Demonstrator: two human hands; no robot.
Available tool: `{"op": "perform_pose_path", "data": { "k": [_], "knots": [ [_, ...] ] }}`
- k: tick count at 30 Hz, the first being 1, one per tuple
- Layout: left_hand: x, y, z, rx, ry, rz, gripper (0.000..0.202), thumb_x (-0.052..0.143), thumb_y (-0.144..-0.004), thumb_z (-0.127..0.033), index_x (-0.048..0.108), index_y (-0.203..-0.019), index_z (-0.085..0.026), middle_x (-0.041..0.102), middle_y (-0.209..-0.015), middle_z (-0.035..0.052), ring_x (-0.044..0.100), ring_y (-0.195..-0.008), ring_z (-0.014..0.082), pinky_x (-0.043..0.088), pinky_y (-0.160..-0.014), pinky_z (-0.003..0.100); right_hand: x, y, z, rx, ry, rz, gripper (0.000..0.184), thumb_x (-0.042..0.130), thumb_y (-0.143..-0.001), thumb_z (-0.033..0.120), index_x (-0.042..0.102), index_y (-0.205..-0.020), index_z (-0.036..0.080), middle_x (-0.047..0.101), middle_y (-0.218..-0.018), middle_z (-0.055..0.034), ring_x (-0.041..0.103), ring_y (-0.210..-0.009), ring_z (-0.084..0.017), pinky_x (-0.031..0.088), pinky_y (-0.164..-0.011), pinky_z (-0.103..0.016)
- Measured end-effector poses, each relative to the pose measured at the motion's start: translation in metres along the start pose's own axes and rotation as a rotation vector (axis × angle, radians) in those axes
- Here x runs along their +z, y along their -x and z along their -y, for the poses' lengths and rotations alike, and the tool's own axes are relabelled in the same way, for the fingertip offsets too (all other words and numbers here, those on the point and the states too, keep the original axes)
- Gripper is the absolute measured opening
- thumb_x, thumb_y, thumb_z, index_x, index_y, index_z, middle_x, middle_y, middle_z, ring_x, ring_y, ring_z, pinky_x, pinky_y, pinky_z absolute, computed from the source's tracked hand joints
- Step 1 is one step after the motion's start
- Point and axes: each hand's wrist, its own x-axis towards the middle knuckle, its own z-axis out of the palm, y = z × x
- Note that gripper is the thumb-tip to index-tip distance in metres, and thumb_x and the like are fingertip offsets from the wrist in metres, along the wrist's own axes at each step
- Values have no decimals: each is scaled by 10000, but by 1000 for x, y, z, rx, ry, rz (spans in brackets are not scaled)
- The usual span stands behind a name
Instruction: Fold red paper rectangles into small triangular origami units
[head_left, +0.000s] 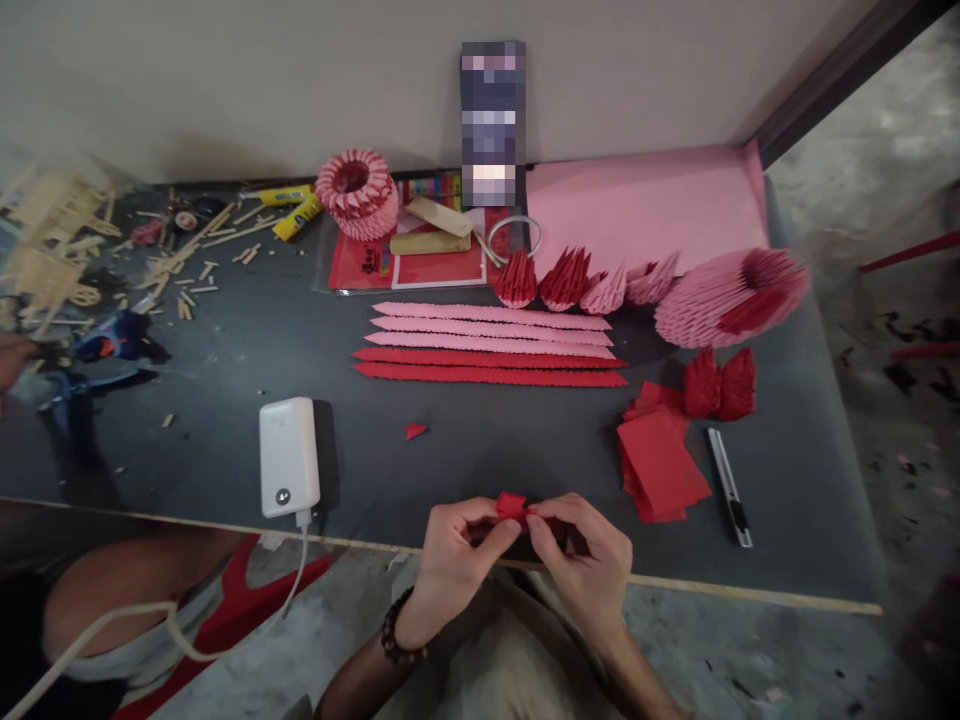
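My left hand and my right hand meet over the near table edge. Both pinch one small folded red paper piece between thumbs and fingertips. A bead bracelet sits on my left wrist. A stack of red paper squares lies just right of my hands, with a utility knife beside it. One tiny folded red piece lies alone on the dark table ahead of my left hand.
Long pink and red folded strips lie mid-table. Behind are folded paper clusters, a pink and red paper model, a pink sheet and a round woven paper ring. A white power bank with cable sits left. Wooden sticks and a glue gun lie far left, by another person's arm.
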Motion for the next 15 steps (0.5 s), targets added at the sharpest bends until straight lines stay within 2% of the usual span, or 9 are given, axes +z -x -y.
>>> {"op": "perform_pose_path", "data": {
  "k": [4, 6, 9, 13, 15],
  "knots": [
    [-4, 0, -5, -50, 138, 52, 243, 769, -851, -395, 811, -818, -158, 790, -790, 69, 679, -749, 204, 537, -736, 299, -6, 1, -7, -291, 78, 34, 364, 709, -796, 31, 742, -1049, 290, 789, -878, 0, 745, -761, -162, 627, -694, -298],
    [-7, 0, -6, -83, 183, 86, 244, 770, -856, -394, 801, -777, -165, 763, -750, 52, 646, -726, 189, 515, -729, 293, -12, 2, -11, -409, 130, 78, 418, 708, -805, 40, 744, -1109, 324, 804, -917, 3, 768, -783, -171, 646, -707, -305],
    [-12, 1, -6, -124, 222, 124, 262, 784, -849, -386, 773, -724, -156, 715, -697, 25, 603, -682, 150, 482, -706, 259, -24, 1, -11, -526, 273, 146, 387, 695, -856, 113, 746, -1151, 358, 821, -981, 8, 789, -818, -179, 661, -743, -305],
    [-15, 3, -5, -159, 229, 151, 266, 824, -809, -396, 765, -751, -143, 720, -725, 28, 613, -690, 138, 491, -714, 245, -35, -4, -7, -693, 407, 254, 368, 720, -859, 134, 749, -1172, 327, 824, -1042, 1, 795, -866, -171, 660, -790, -277],
    [-15, 4, -5, -147, 203, 158, 257, 842, -788, -387, 769, -788, -141, 734, -748, 38, 630, -697, 145, 504, -713, 249, -34, -5, -7, -671, 382, 257, 405, 721, -853, 123, 737, -1194, 340, 823, -1055, 4, 794, -876, -174, 660, -800, -282]
  ]
}}
